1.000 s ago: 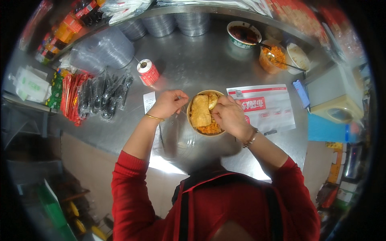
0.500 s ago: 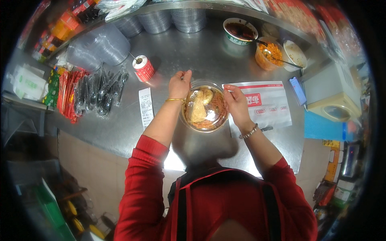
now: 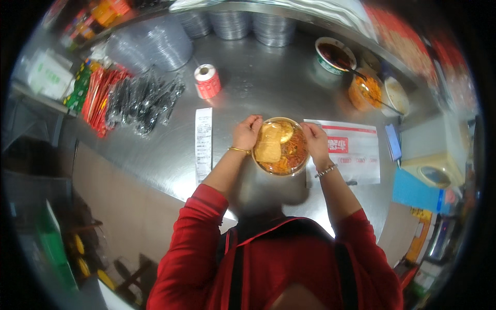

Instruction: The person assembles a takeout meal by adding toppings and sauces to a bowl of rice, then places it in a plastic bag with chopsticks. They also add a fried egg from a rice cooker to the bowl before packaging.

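A round takeaway bowl (image 3: 281,173) of reddish noodles stands on the steel counter in front of me. On the noodles lie a flat golden slice (image 3: 269,148) and a piece of egg (image 3: 286,135), seen through what looks like a clear lid. My left hand (image 3: 247,133) has its fingers closed at the left side of the bowl's rim. At the right side my right hand (image 3: 316,144) pinches the rim, thumb and fingers together. The fingertips partly hide the edge, so how far the lid is seated cannot be told.
A printed receipt (image 3: 203,144) and a red label roll (image 3: 207,81) lie to the left, near wrapped black cutlery (image 3: 147,101). A white paper bag (image 3: 351,168) lies right. Sauce tub (image 3: 330,64), orange-food tub (image 3: 356,98), phone (image 3: 393,142) and clear container stacks (image 3: 230,26) stand around.
My left hand has come down and nearer the bowl's rim. My right hand stays at the right rim. The whole view has shifted, so the counter things appear farther right.
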The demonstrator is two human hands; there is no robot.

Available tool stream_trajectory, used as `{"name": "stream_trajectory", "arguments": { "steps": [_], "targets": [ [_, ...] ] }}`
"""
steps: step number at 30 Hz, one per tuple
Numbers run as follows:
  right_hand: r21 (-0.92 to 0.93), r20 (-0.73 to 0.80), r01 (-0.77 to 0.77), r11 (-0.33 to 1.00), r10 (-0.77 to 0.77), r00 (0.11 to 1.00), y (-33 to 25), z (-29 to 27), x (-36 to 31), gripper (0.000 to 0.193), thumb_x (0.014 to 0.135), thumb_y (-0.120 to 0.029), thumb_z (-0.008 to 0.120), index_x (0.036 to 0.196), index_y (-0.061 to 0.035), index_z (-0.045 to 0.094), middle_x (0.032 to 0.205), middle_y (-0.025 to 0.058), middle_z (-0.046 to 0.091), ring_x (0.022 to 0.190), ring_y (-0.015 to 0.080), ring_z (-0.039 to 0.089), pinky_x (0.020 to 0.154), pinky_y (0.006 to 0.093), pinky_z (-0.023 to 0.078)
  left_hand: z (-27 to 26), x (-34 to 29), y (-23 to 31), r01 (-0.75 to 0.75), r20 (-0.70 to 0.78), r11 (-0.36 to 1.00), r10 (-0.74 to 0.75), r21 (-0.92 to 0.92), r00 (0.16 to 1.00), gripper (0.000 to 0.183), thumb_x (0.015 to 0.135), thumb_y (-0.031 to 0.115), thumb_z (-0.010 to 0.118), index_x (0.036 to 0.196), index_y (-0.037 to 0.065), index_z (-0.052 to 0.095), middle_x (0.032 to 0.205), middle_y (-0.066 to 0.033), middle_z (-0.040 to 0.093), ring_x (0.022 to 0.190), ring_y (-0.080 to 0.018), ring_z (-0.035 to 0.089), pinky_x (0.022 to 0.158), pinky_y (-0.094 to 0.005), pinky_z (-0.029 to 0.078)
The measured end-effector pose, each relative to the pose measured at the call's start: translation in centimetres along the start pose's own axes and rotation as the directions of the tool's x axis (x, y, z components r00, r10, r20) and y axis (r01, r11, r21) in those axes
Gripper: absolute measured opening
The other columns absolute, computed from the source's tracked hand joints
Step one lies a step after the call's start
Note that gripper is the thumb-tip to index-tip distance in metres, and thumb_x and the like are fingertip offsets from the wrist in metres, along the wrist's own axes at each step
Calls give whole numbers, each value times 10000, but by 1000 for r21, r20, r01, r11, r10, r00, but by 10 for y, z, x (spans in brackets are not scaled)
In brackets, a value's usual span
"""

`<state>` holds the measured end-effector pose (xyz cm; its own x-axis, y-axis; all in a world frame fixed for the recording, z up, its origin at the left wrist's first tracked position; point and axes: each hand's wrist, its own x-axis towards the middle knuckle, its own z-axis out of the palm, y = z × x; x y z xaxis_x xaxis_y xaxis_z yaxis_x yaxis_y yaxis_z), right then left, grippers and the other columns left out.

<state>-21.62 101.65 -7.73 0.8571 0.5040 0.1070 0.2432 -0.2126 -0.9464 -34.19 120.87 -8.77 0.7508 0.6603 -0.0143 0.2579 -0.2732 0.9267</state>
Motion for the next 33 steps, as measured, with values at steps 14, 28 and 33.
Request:
{"name": "stream_trajectory", "arguments": {
  "steps": [14, 28, 33],
  "targets": [
    [149, 399, -96, 984, 28, 916, 32, -23, 22, 332, 941, -264, 447, 1147, -15, 523, 1084, 112, 563, 958, 214, 549, 799, 342, 473, 42, -100, 21, -267, -316, 889, 392, 373, 864, 504, 779, 345, 580, 1180, 47, 510, 1307, -196, 416, 1217, -339, 377, 1015, -518, 253],
    [262, 486, -394, 881, 233, 842, 13, -17, 10, 419, 951, -289, 417, 1268, -15, 424, 1253, 148, 484, 1105, 285, 507, 905, 392, 451, 57, -136, 27, -659, 162, 277, 836, 699, 524, 658, 601, 546, 678, 1149, 211, 532, 1305, -122, 451, 1243, -370, 365, 995, -664, 175],
    [277, 517, -402, 873, 217, 828, 31, -20, 22, 401, 960, -273, 397, 1272, -22, 426, 1248, 156, 488, 1101, 285, 511, 902, 381, 456, 77, -136, 23, -663, 117, 212, 902, 718, 415, 373, 717, 366, 602, 1046, 197, 560, 1264, -136, 472, 1216, -384, 384, 966, -680, 217]
  ]
}}
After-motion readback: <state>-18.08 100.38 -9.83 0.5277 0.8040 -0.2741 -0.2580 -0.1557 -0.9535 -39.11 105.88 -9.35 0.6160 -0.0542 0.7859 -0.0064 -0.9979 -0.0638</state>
